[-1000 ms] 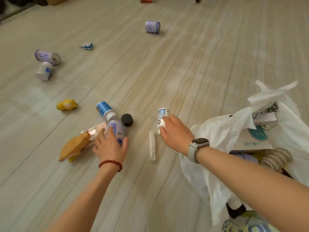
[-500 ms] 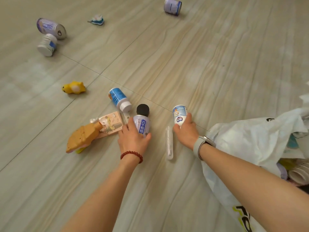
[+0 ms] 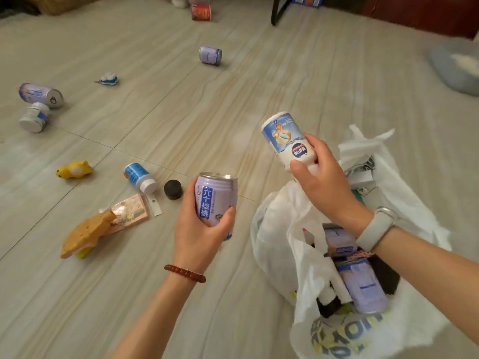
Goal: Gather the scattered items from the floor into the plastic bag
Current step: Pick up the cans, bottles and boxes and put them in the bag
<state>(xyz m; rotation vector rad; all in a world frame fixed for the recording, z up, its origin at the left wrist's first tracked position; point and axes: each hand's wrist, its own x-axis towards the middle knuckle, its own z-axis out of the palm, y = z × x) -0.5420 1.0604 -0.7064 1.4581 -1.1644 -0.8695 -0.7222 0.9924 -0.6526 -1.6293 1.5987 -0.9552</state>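
Note:
My left hand (image 3: 201, 230) grips a lilac drink can (image 3: 216, 200) upright above the floor, just left of the white plastic bag (image 3: 280, 229). My right hand (image 3: 320, 177) holds a white bottle with a blue label (image 3: 285, 137), tilted, above the bag's open mouth. The bag lies open at the right with cans and other items inside. Scattered on the floor to the left are a blue-labelled bottle (image 3: 140, 177), a black cap (image 3: 173, 189), a flat packet (image 3: 132, 208), a tan toy (image 3: 84, 233) and a yellow toy (image 3: 74, 170).
Farther off lie a lilac can (image 3: 41, 94), a white jar (image 3: 35, 117), a small blue-white trinket (image 3: 108, 79), another lilac can (image 3: 210, 55) and a red can (image 3: 201, 12). A black furniture leg (image 3: 278, 9) stands at the back; a grey cushion (image 3: 456, 66) lies right.
Both hands have lifted off the floor, the left with the lilac can and the right with the white bottle, and moved right toward the bag. The clear tube between them is gone from view.

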